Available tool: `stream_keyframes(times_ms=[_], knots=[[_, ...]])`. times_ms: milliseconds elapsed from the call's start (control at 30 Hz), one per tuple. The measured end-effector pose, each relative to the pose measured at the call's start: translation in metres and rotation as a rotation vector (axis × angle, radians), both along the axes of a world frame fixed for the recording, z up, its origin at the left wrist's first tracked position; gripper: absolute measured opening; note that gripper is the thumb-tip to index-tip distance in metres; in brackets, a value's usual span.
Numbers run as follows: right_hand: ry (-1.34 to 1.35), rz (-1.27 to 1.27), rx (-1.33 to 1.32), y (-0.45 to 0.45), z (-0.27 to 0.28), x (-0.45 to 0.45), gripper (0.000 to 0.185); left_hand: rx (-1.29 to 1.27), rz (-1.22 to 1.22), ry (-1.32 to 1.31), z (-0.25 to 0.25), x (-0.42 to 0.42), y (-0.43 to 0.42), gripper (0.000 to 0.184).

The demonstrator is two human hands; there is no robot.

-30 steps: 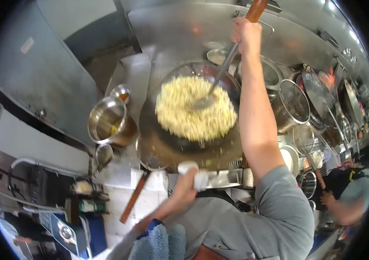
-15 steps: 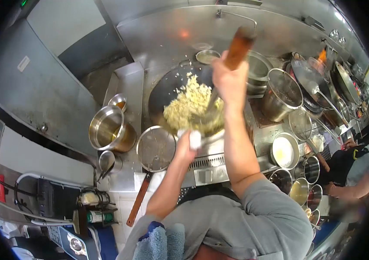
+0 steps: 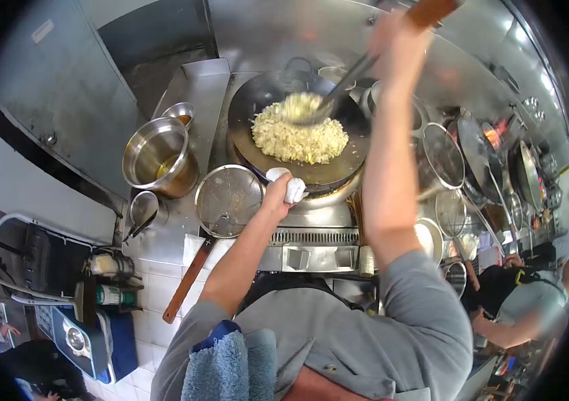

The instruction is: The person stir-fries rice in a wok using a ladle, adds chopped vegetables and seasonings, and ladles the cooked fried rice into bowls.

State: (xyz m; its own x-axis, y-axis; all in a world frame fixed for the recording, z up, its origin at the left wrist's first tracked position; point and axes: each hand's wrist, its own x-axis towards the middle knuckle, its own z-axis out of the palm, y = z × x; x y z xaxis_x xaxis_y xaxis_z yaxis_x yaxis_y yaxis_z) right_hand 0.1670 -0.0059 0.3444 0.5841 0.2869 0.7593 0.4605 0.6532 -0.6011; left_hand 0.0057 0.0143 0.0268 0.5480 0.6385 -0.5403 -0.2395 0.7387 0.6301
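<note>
A black wok [image 3: 324, 172] sits on the burner in front of me, holding a mound of pale yellow fried rice [image 3: 304, 145]. My left hand [image 3: 276, 195] is closed round a folded white cloth [image 3: 294, 190] at the wok's near rim; the grip point under the cloth is hidden. High at the upper right, my right hand [image 3: 399, 41], blurred by motion, is wrapped round the wooden handle of a ladle [image 3: 356, 71]. The ladle's bowl is over the far part of the rice and looks filled with rice.
Left of the wok are a steel pot [image 3: 139, 157], a small bowl [image 3: 181, 115] and a round strainer [image 3: 230, 202] with a wooden handle. A tall steel pot [image 3: 431, 167] and several pans stand on the right. A co-worker [image 3: 525, 301] is at the far right.
Rice that was spread up the wok with grains flying now lies in a rounded mound. My right hand and the ladle have moved up and to the right. The view has shifted.
</note>
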Motion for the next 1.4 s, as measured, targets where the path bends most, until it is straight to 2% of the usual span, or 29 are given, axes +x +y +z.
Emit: stream_keyframes(times_ms=[33, 67, 167, 233, 300, 333, 367, 433, 533, 567, 633, 667, 700, 767, 800, 833, 867, 967, 1033, 1100, 1133, 1200, 1233, 1300, 1367, 1400], knots=[[0.126, -0.039, -0.166, 0.024, -0.051, -0.007, 0.026, 0.000, -0.018, -0.003, -0.006, 0.002, 0.004, 0.020], [0.031, 0.014, -0.167, 0.062, -0.118, 0.021, 0.022, -0.014, -0.037, 0.002, -0.013, 0.002, 0.001, 0.020], [0.073, 0.042, -0.246, 0.040, -0.069, 0.026, 0.022, -0.046, -0.226, 0.053, -0.012, -0.006, 0.007, 0.022], [0.211, 0.150, -0.213, 0.020, -0.051, 0.038, 0.025, -0.040, -0.277, 0.163, 0.006, -0.011, 0.005, 0.030], [0.059, 0.057, -0.097, -0.003, -0.079, 0.033, 0.028, -0.043, -0.301, 0.172, 0.008, -0.013, 0.004, 0.031], [0.125, 0.211, -0.102, 0.003, -0.103, 0.029, 0.028, -0.035, -0.269, 0.157, 0.005, -0.013, 0.002, 0.032], [0.212, 0.226, -0.108, 0.018, -0.112, 0.032, 0.029, -0.073, -0.285, 0.154, 0.001, -0.013, 0.004, 0.031], [0.122, 0.240, -0.043, 0.048, -0.095, 0.053, 0.027, -0.077, -0.272, 0.144, 0.004, -0.013, 0.003, 0.029], [0.116, 0.163, -0.058, 0.041, -0.032, 0.055, 0.022, -0.037, -0.300, 0.157, 0.006, -0.009, 0.012, 0.028], [0.087, 0.266, -0.015, 0.039, -0.035, 0.066, 0.016, -0.031, -0.296, 0.175, 0.004, -0.012, 0.007, 0.028], [0.012, -0.130, -0.083, 0.085, -0.097, 0.073, 0.016, -0.021, -0.310, 0.149, 0.009, -0.014, 0.005, 0.028], [0.229, 0.221, -0.020, 0.095, -0.101, 0.063, 0.019, -0.035, -0.310, 0.158, 0.003, -0.014, 0.003, 0.029], [0.197, 0.304, -0.064, 0.112, -0.095, 0.071, 0.020, -0.037, -0.292, 0.157, 0.000, -0.012, 0.007, 0.030], [0.195, 0.325, -0.149, 0.087, -0.079, 0.065, 0.023, -0.077, -0.317, 0.160, 0.003, -0.013, 0.007, 0.031], [0.173, 0.351, -0.166, 0.084, -0.052, 0.057, 0.024, -0.029, -0.319, 0.140, 0.000, -0.013, 0.007, 0.032], [0.147, 0.388, -0.180, 0.083, -0.034, 0.047, 0.026, -0.093, -0.269, 0.156, -0.004, -0.009, 0.009, 0.031], [0.154, 0.377, -0.182, 0.051, -0.036, 0.027, 0.025, -0.068, -0.264, 0.167, 0.003, -0.009, 0.009, 0.030], [0.209, 0.289, -0.046, 0.061, -0.108, 0.006, 0.024, -0.045, -0.268, 0.130, -0.006, -0.011, 0.006, 0.031], [0.260, 0.287, -0.141, 0.042, -0.095, 0.015, 0.022, -0.079, -0.297, 0.140, -0.008, -0.011, 0.008, 0.031], [0.273, 0.306, -0.190, 0.044, -0.060, 0.031, 0.021, -0.045, -0.309, 0.132, -0.001, -0.012, 0.007, 0.030], [0.308, 0.385, -0.157, 0.013, -0.062, 0.021, 0.016, -0.062, -0.274, 0.209, 0.001, -0.011, 0.007, 0.030], [0.129, 0.120, -0.111, 0.005, -0.097, -0.011, 0.016, -0.045, -0.292, 0.156, -0.002, -0.009, 0.011, 0.027], [0.186, 0.196, -0.066, 0.016, -0.131, -0.001, 0.017, -0.042, -0.277, 0.150, 0.000, -0.009, 0.005, 0.027], [0.166, 0.382, -0.004, 0.042, -0.119, 0.037, 0.018, -0.065, -0.321, 0.135, 0.007, -0.012, 0.004, 0.028], [0.227, 0.301, -0.087, 0.023, -0.082, 0.041, 0.018, -0.061, -0.350, 0.114, 0.007, -0.014, 0.007, 0.027], [0.175, 0.226, -0.098, -0.002, -0.078, 0.025, 0.016, -0.068, -0.315, 0.141, 0.011, -0.012, 0.008, 0.027]])
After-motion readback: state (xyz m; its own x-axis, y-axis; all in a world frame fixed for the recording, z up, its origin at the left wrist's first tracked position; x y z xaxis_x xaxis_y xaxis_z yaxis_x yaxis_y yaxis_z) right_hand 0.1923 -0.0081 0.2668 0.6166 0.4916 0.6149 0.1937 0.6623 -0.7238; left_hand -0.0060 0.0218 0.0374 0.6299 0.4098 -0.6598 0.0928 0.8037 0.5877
